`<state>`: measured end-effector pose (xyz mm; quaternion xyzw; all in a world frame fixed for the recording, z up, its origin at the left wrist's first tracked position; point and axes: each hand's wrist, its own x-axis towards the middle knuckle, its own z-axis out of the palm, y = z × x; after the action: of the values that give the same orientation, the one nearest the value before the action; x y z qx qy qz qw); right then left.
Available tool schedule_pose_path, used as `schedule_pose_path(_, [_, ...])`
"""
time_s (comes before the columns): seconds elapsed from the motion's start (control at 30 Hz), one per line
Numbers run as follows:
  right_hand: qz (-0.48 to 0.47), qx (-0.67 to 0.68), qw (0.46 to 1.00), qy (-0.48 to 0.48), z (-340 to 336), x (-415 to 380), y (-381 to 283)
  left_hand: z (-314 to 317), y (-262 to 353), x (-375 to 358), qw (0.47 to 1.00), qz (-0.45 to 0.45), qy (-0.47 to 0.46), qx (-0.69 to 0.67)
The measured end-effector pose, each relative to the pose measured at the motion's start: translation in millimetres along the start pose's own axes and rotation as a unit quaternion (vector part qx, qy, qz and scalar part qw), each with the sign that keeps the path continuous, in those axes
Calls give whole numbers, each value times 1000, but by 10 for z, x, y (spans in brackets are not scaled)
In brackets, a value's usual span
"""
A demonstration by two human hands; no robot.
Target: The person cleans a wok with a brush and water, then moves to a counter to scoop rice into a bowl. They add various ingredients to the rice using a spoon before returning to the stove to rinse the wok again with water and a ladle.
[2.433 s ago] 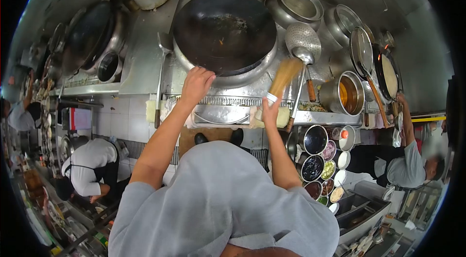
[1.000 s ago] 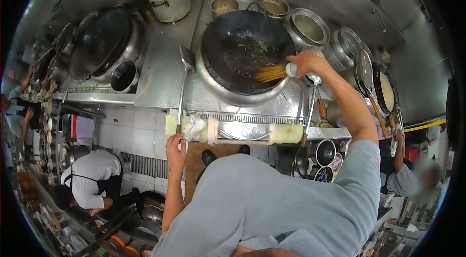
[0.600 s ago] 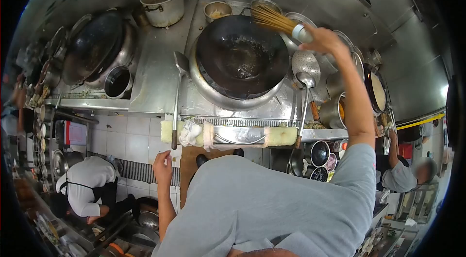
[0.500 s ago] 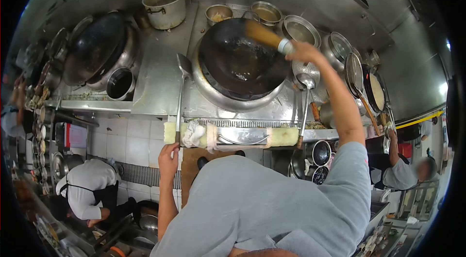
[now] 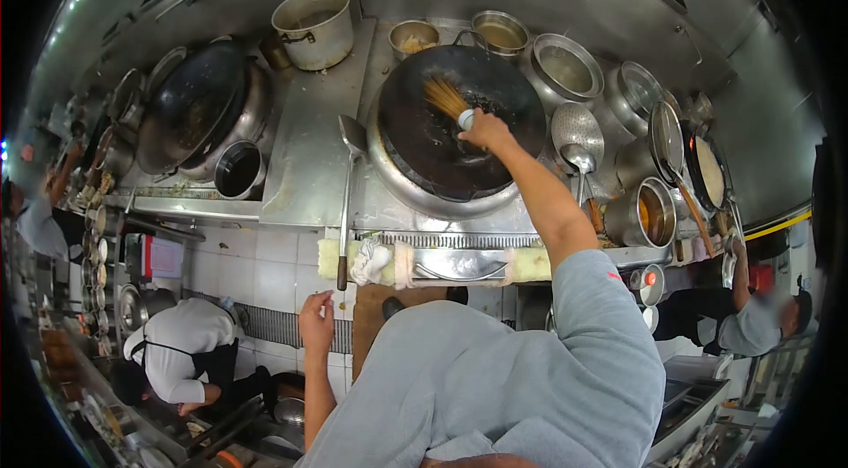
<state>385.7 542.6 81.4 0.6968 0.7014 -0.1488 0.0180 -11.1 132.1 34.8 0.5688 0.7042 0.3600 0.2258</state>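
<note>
Bamboo brush [image 5: 444, 99] sits inside the big black wok [image 5: 459, 128] on the burner, its splayed bristles pressed toward the wok's upper left wall. Right hand [image 5: 484, 130] is closed around the brush's pale handle end, arm stretched out over the stove edge. Left hand [image 5: 316, 324] hangs low in front of the tiled stove front, fingers loosely curled and holding nothing, just below the handle of a ladle [image 5: 348, 188] that lies on the steel counter beside the wok. By the look of it, the step in hand is scrubbing the wok's inside. The next stroke calls for keeping the bristles against the curved wall. A perforated skimmer [image 5: 576, 134] rests to the right, near pots [image 5: 565, 69] along the back.
</note>
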Motion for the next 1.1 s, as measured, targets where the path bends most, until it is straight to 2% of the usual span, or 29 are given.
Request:
schedule_pose_path(0.03, [3,27,1000,0,62,-143,-60,30,46,-73,1000,1,-9,18])
schedule_pose_path(0.1, [-50,-19,997,-61,0,-556,25,101,121,-209,998,0,-22,52])
schedule_pose_path(0.2, [-100,-124,978,-137,-469,-921,284,96,67,-437,998,-24,0,65])
schedule_pose_path(0.27, [-100,-200,970,-99,-583,-649,532,101,128,-467,997,-49,6,65])
schedule_pose_path(0.3, [-115,-220,967,-49,-557,-442,611,88,158,-468,997,-39,9,69])
schedule_pose_path(0.33, [-114,-193,974,-15,-470,-152,650,107,184,-461,997,-30,10,72])
schedule_pose_path(0.43, [-3,-39,997,66,-141,356,347,241,326,-395,998,-2,7,66])
schedule_pose_path(0.5, [-37,-27,999,26,-56,133,149,185,438,-354,997,11,-9,81])
schedule_pose_path(0.6, [-108,-20,992,-65,-258,-412,-80,190,384,-425,997,7,15,79])
schedule_pose_path(0.63, [-140,-21,985,-103,-291,-411,-78,194,366,-450,996,10,23,84])
schedule_pose_path(0.67, [-132,32,983,-128,-192,-214,13,204,352,-484,997,-21,13,70])
schedule_pose_path(0.77, [8,105,993,62,158,363,217,189,442,-562,996,-41,12,79])
schedule_pose_path(0.8, [37,149,985,80,186,342,102,179,486,-589,997,-41,19,68])
schedule_pose_path(0.83, [46,222,974,27,55,147,-88,188,488,-618,996,-49,22,72])
schedule_pose_path(0.9, [-42,178,979,-86,-53,-78,-280,185,437,-695,995,-59,30,81])
schedule_pose_path(0.93, [-172,102,979,26,515,352,-62,227,378,-725,996,-49,49,59])
schedule_pose_path(1.03, [40,173,983,41,295,516,58,239,372,-738,996,-55,3,75])
schedule_pose_path(1.07, [56,232,971,23,266,427,-18,260,358,-738,996,-58,5,72])
schedule_pose_path(1.1, [20,212,977,-29,200,245,-92,253,349,-766,996,-59,11,62])
